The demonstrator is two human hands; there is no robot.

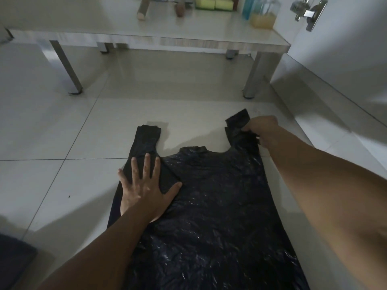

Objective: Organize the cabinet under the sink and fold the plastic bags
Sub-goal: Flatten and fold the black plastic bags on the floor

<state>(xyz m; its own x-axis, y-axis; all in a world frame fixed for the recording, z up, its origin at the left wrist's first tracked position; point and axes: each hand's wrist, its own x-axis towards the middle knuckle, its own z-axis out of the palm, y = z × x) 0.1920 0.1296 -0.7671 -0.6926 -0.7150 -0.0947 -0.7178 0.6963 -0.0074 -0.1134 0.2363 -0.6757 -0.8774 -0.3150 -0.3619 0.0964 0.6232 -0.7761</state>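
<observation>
Left hand (pixel 144 185) flat, fingers spread, pressing one black plastic bag (pixel 209 206) onto the floor tiles (pixel 62 132); right hand (pixel 261 130) reaches forward, pinching one of its two handles.

- The head view is dim and greyish, with soft grain throughout.
- The pale floor tiles (pixel 62 126) are brightest between the two arms; broad soft shadows darken the near left corner and the left edge.
- Small glints speckle the black plastic bag (pixel 209 206), whose folds are otherwise lost in darkness.
- The cabinet floor (pixel 167 32) shows a faint sheen.
- Wide-angle distortion bends straight lines near the edges, and the right forearm (pixel 335 195) looks enlarged and soft.
</observation>
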